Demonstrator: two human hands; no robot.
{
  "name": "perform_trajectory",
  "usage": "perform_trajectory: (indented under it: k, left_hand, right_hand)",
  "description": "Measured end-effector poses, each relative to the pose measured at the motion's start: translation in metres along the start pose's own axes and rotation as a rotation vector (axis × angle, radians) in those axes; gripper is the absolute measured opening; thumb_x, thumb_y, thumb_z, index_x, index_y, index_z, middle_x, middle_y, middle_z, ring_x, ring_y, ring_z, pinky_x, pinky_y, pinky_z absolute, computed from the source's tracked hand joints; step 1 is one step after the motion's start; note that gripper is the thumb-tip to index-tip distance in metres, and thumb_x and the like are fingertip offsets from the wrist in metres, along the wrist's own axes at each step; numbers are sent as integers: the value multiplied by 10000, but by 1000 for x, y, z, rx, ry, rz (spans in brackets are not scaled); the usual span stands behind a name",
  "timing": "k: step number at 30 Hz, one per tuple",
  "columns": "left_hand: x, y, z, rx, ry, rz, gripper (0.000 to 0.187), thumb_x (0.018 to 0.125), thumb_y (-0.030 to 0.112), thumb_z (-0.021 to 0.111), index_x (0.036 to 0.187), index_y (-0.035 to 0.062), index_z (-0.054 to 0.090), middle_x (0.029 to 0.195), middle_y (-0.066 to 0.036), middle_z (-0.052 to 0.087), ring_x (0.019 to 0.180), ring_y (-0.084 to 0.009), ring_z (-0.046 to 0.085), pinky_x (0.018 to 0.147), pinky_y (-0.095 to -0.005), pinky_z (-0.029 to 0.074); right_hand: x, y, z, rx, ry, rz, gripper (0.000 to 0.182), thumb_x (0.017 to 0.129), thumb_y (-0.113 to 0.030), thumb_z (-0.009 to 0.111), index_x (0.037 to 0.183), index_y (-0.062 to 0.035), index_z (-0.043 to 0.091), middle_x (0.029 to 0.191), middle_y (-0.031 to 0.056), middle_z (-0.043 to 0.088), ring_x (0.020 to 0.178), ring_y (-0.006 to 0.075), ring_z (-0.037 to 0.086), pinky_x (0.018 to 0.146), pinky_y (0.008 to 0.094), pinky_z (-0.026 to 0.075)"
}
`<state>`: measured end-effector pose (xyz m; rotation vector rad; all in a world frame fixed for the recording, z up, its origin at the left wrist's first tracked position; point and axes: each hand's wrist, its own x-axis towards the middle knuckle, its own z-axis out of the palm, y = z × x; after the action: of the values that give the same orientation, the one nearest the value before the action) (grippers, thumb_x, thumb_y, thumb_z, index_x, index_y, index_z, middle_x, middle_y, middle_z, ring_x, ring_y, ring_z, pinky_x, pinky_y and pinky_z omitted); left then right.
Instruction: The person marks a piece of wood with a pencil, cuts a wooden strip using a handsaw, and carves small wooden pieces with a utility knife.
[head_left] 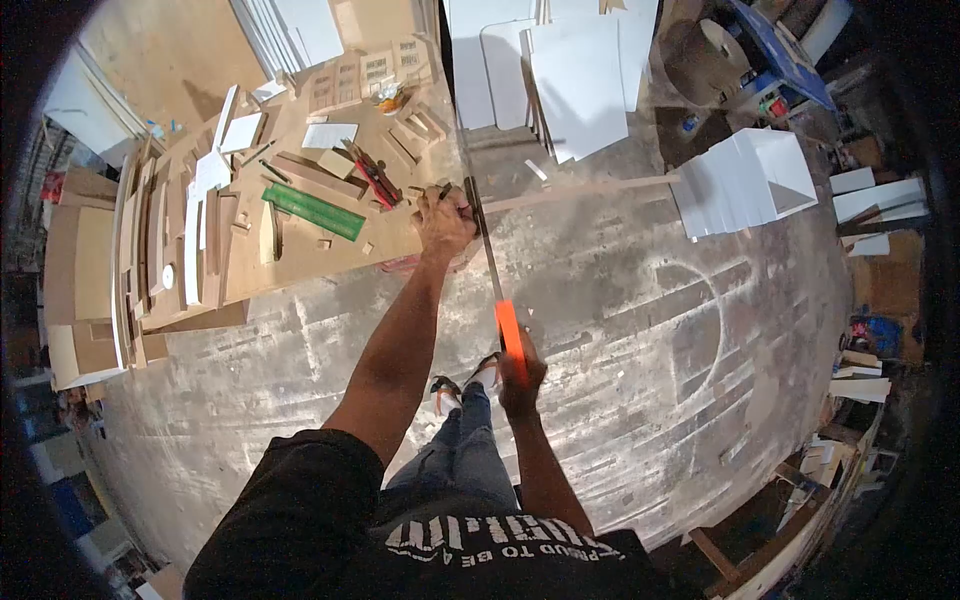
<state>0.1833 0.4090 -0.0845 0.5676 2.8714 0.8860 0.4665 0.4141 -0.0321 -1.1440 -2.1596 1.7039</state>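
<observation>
My right hand (522, 378) is closed round the orange handle (510, 335) of a saw, low in front of me over the floor. The saw's narrow blade (487, 240) points away from me, up to the right edge of the workbench (400, 235). At that edge my left hand (446, 222) presses down beside the blade, fingers bent, on a long thin wooden strip (590, 190) that sticks out to the right past the bench. Left of that hand lie red-handled pliers (372, 178) and a green ruler-like piece (313, 210).
Wood offcuts and a white strip (192, 245) cover the bench's left part. White boards (575, 85) lean beyond the floor. A white box-like stack (735, 185) stands at the strip's far end. Shelving with scraps (880, 270) lines the right side.
</observation>
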Motion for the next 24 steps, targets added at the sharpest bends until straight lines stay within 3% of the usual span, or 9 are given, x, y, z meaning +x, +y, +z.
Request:
perform_trajectory:
  k: [2, 3, 6, 9, 12, 14, 17, 20, 24]
  left_hand:
    - [3, 4, -7, 6, -46, -7, 349, 696, 153, 688, 1033, 196, 610, 1222, -138, 442, 1182, -371, 405, 926, -555, 355]
    - [3, 5, -10, 6, -65, -6, 349, 699, 153, 687, 1036, 199, 610, 1220, -138, 442, 1187, -376, 404, 929, -560, 353]
    - [-4, 5, -17, -25, -111, -12, 347, 699, 152, 692, 1032, 211, 611, 1215, -137, 438, 1191, -389, 406, 940, -562, 345]
    - [-3, -4, -2, -49, -18, 54, 337, 693, 148, 699, 1012, 218, 615, 1206, -135, 436, 1180, -394, 413, 943, -549, 340]
    - [5, 3, -9, 16, -39, 8, 347, 680, 144, 705, 1006, 221, 614, 1200, -138, 433, 1171, -392, 418, 941, -535, 339]
    - [0, 12, -21, 29, -107, -45, 329, 678, 135, 699, 989, 214, 625, 1176, -136, 451, 1165, -382, 424, 922, -526, 346]
    - [-2, 8, -15, -28, -8, 15, 282, 686, 129, 693, 952, 200, 637, 1149, -124, 473, 1161, -363, 430, 914, -508, 342]
    - [-4, 6, -14, -69, 35, 53, 235, 696, 128, 683, 920, 186, 641, 1124, -114, 490, 1151, -343, 437, 910, -496, 330]
    - [2, 4, -11, -13, 33, 48, 219, 706, 141, 671, 916, 189, 635, 1159, -114, 472, 1156, -343, 430, 923, -496, 320]
  right_hand:
    - [-54, 18, 1, 228, 243, -219, 537, 911, -315, 645, 1313, 31, 563, 1099, 129, 706, 912, 167, 670, 760, 309, 534]
    - [-78, 65, -13, 16, 208, -156, 576, 900, -326, 667, 1346, 19, 547, 1121, 116, 697, 890, 133, 659, 725, 288, 530]
    - [-69, 58, -10, 238, 123, -87, 531, 831, -108, 695, 1337, -46, 546, 1181, 146, 676, 1056, 250, 669, 870, 375, 520]
    - [41, -5, 20, -119, 244, -573, 516, 868, -185, 615, 1355, -42, 516, 1169, 187, 664, 1052, 321, 660, 855, 420, 520]
    - [49, -32, 26, 41, 176, -485, 491, 881, -212, 580, 1344, -58, 530, 1165, 186, 664, 1047, 352, 649, 844, 437, 516]
    - [-8, 9, 21, -86, 159, -225, 402, 923, -176, 591, 1277, 15, 581, 1195, 202, 650, 1039, 264, 657, 845, 361, 515]
    - [-77, -31, 1, -23, 214, 47, 478, 934, -271, 629, 1325, -3, 571, 980, 95, 713, 758, 141, 644, 651, 295, 529]
    - [-34, -21, 12, 99, 231, -247, 467, 947, -295, 586, 1287, 24, 573, 991, 143, 697, 759, 191, 656, 637, 334, 517]
    - [9, -69, 18, 5, 195, -309, 462, 934, -283, 588, 1299, -1, 557, 982, 176, 687, 807, 269, 690, 702, 359, 537]
